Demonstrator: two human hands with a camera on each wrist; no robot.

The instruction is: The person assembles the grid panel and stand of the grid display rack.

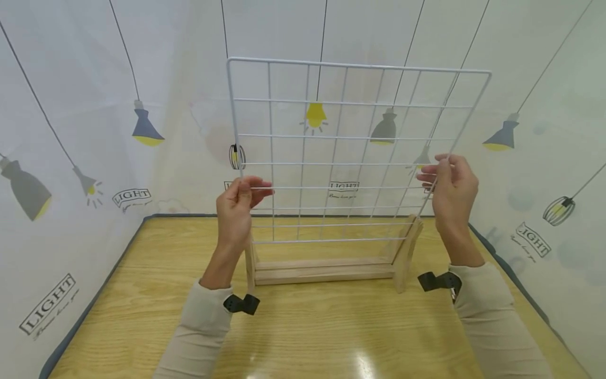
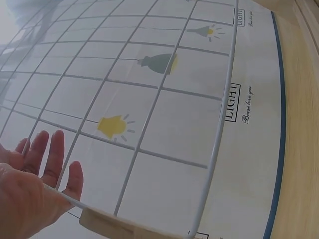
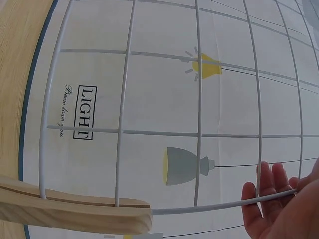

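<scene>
A white wire grid panel (image 1: pixel 335 138) stands upright, leaning slightly, over a pale wooden stand (image 1: pixel 324 272) with two side uprights joined by a crossbar. My left hand (image 1: pixel 235 210) holds the panel's left side wire between thumb and fingers. On the opposite side wire, my right hand (image 1: pixel 452 195) pinches a little higher, its fingertips behind the grid. The right wrist view shows the lower part of that side wire lying along the grooved upright (image 3: pixel 99 216). Seen from the left wrist, the other upright (image 2: pixel 114 226) lines up with the panel's lower left edge.
The stand is on a wood-grain table (image 1: pixel 303 326). A white curtain (image 1: pixel 199 31) printed with hanging lamps and lettering encloses the back and both sides, close behind the panel. Black straps (image 1: pixel 241 303) show at both sleeve cuffs.
</scene>
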